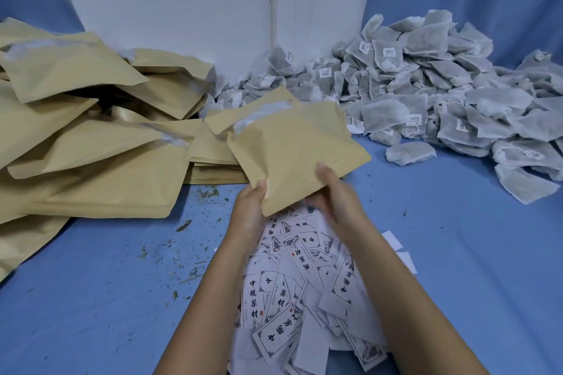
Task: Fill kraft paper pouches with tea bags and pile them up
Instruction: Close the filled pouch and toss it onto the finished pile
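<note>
A kraft paper pouch is held up over the middle of the blue surface, its open mouth pointing away and white tea bags showing inside. My left hand grips its lower left corner and my right hand grips its lower right edge. A large heap of white tea bags lies at the right. Filled kraft pouches are piled at the left. A flat stack of empty pouches sits just behind the held pouch.
Printed white paper labels are scattered under my forearms. Loose tea crumbs dot the blue cloth. A white wall with a pipe stands at the back.
</note>
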